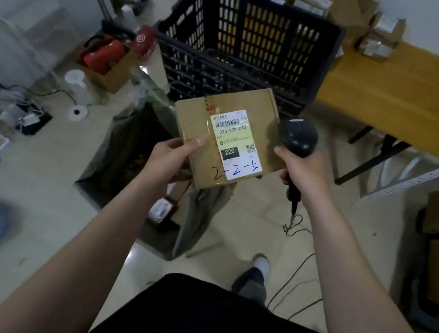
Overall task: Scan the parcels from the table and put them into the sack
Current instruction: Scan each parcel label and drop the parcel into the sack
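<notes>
The left hand point(173, 155) grips a flat cardboard parcel point(226, 135) by its near-left edge, thumb on top, the other fingers hidden beneath. Its label point(235, 144) faces up, reading 220-220-C40; the smaller print is too fine to read. The right hand point(304, 171) is closed around a black scanner point(298, 139) just beside the parcel. Below them the open sack point(133, 151) is partly covered by the parcel and forearm. The wooden table point(406, 99) lies at right, its edges blurred.
</notes>
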